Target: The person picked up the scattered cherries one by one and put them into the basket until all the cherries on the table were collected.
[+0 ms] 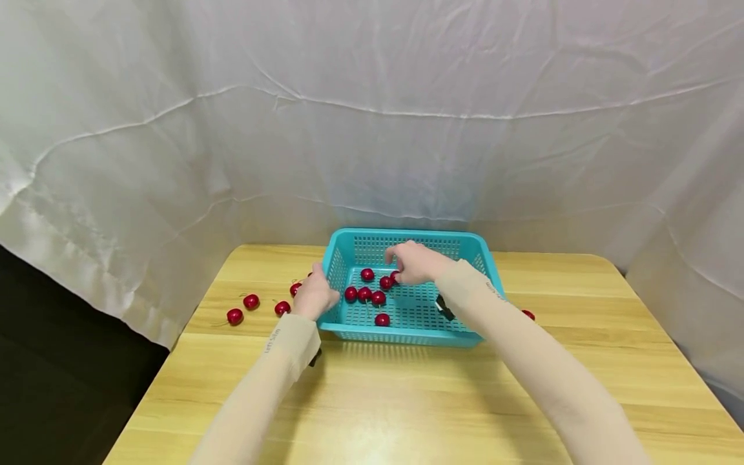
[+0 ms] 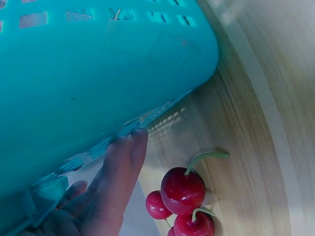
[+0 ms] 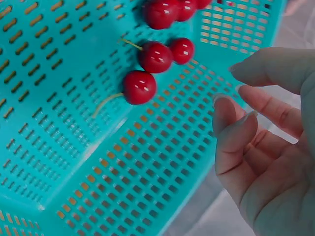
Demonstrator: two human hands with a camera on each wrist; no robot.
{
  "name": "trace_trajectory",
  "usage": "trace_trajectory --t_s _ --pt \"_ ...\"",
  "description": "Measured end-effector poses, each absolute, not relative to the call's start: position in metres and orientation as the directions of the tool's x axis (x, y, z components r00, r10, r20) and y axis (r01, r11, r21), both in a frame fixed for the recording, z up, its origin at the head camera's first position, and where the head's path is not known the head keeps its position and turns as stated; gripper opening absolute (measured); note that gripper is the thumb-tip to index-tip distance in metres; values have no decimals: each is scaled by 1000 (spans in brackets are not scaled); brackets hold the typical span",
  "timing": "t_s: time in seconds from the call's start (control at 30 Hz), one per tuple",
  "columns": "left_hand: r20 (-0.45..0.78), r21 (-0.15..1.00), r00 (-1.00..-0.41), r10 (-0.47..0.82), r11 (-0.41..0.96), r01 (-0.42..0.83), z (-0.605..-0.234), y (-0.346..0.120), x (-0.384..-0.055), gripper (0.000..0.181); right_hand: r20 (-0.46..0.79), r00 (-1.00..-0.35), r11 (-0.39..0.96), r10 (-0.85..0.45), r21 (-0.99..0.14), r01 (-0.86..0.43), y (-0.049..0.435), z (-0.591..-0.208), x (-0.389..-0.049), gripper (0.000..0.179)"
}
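Note:
A turquoise perforated plastic basket (image 1: pixel 407 339) stands on the table with several red cherries (image 1: pixel 364 294) inside, mostly in its left half. At its left side, my left hand (image 1: pixel 314 296) holds the rim, fingers along the outer wall and thumb toward the inside. The left wrist view shows those fingers (image 2: pixel 125 164) against the turquoise wall, next to stemmed cherries (image 2: pixel 183 191) on the table; the thumb is hidden there. My right hand (image 1: pixel 420 261) hovers over the basket near cherries. In the right wrist view its loosely bent fingers (image 3: pixel 273 108) hold nothing.
Several more cherries (image 1: pixel 251 301) lie on the wooden table (image 1: pixel 395 400) left of the basket. Another cherry (image 1: pixel 528 314) shows at the right, partly behind my right forearm. A pale cloth (image 1: pixel 407 161) hangs behind the table and along its sides.

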State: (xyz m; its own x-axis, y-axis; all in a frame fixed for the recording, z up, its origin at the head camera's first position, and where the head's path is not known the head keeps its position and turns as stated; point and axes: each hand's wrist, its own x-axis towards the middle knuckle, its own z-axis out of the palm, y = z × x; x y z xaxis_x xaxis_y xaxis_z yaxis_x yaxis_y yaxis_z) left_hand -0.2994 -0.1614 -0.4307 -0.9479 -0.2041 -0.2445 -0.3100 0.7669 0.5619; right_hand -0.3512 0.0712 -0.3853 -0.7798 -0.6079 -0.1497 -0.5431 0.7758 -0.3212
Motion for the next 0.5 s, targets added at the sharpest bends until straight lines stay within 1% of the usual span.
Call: trace_trajectory --t_s 0.13,0.27,0.5 --pt "-242 570 -949 -203 761 -309 -431 -161 -299 78 -116 -789 770 -603 -342 -538 84 -375 -345 33" --pt "-247 568 -949 -196 764 -305 -431 -164 -298 79 -66 -783 744 -618 -371 -556 96 -369 -338 33" --pt "-239 565 -953 -188 771 -294 -428 -166 -298 78 29 -784 721 -621 -372 -585 118 -367 -330 31"
